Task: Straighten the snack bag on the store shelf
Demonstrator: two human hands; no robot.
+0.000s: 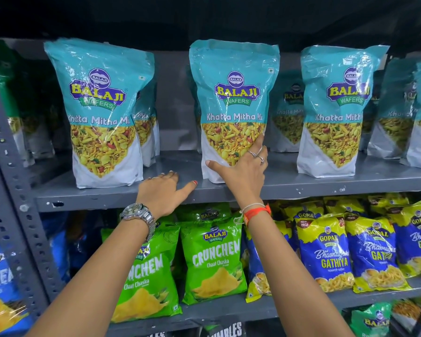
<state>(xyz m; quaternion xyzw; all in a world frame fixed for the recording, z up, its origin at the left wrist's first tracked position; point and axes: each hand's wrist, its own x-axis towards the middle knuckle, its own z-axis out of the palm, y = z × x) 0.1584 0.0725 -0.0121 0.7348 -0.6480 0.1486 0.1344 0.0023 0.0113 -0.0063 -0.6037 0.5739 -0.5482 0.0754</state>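
Note:
A teal and white Khatta Mitha Mix snack bag (231,100) stands upright in the middle of the grey metal shelf (156,194). My right hand (243,171) lies spread against the bag's lower front, thumb at its bottom left corner and fingers up along its right side. My left hand (164,189) rests flat on the shelf just left of the bag, fingers apart, not touching it. A watch is on my left wrist and an orange band on my right.
Matching teal bags stand at the left (100,113) and right (336,113), with more rows behind. The shelf below holds green Crunchem bags (213,261) and blue-yellow Gathiya bags (326,256). A perforated grey upright (15,186) borders the left side.

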